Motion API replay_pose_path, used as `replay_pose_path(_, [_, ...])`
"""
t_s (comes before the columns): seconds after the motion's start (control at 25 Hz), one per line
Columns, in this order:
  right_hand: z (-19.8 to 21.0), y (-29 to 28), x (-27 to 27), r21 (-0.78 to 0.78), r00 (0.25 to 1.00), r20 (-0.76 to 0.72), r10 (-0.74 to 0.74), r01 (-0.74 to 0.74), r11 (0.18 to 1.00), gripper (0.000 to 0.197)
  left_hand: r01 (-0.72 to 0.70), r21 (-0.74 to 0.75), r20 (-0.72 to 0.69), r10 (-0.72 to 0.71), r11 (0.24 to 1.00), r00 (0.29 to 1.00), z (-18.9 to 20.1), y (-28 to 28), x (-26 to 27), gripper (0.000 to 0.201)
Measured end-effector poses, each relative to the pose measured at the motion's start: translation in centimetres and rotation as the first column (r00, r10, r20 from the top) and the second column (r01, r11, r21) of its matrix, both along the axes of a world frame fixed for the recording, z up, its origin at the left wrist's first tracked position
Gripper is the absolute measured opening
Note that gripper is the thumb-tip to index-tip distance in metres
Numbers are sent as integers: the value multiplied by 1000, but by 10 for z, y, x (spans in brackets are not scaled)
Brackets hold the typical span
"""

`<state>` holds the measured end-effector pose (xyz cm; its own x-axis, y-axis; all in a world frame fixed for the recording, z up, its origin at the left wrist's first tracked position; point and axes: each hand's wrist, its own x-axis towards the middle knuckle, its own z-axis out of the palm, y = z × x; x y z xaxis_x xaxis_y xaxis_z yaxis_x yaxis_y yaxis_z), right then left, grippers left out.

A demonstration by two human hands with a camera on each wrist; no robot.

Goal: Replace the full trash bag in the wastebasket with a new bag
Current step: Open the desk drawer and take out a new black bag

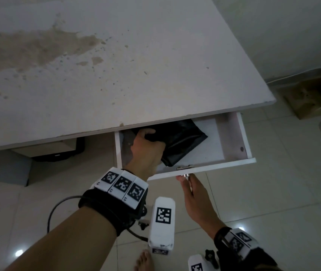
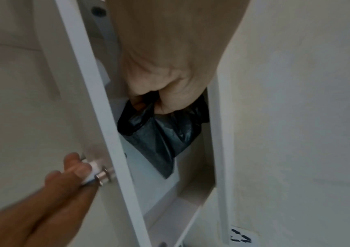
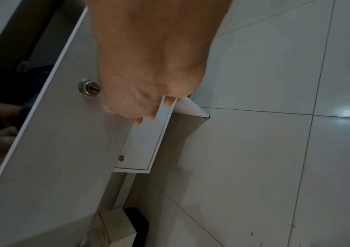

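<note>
A folded black trash bag (image 1: pixel 183 137) lies in the open white drawer (image 1: pixel 232 137) under the desk top. My left hand (image 1: pixel 148 141) reaches into the drawer, and its fingers grip the bag's near left part. In the left wrist view the bag (image 2: pixel 159 137) hangs crumpled from that hand (image 2: pixel 163 93). My right hand (image 1: pixel 187 182) holds the drawer front (image 1: pixel 214 167) from below, its thumb beside the metal lock (image 1: pixel 186 175). The right wrist view shows this hand (image 3: pixel 146 107) curled at the front's lower edge, right of the lock (image 3: pixel 89 87). No wastebasket is clearly visible.
The stained white desk top (image 1: pixel 116 65) fills the upper view. A beige box beside a black item (image 1: pixel 58 151) sits under the desk on the left. Brown cardboard (image 1: pixel 312 96) lies on the tiled floor at right. A lower cabinet door (image 3: pixel 144 145) stands below the drawer.
</note>
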<state>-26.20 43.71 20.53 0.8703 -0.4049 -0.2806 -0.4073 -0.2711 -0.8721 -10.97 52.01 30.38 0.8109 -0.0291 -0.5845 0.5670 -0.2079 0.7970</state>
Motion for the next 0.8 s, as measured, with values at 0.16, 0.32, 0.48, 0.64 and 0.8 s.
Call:
replay_pose_path(0.16, [5,1,1,-5,999,6,-32,32,999,27,68,-181,-187,-102,981,977,31,-2,-14,45])
replay_pose_path(0.32, [6,1,0,-46,999,30,-28,29,999,16,144,-169,-298,-190,975,936,49,10,-27,40])
replay_pose_path(0.48, [9,0,-6,-102,998,-57,3,-9,995,14,261,-145,-224,-289,954,931,62,17,-35,38])
replay_pose_path(0.64, [22,1,-13,1,996,-59,-65,65,998,63,354,-267,-73,-385,896,920,84,29,-42,41])
replay_pose_path(0.8, [24,1,-8,-111,999,-47,-10,5,994,51,304,-360,225,-234,882,946,118,37,-32,46])
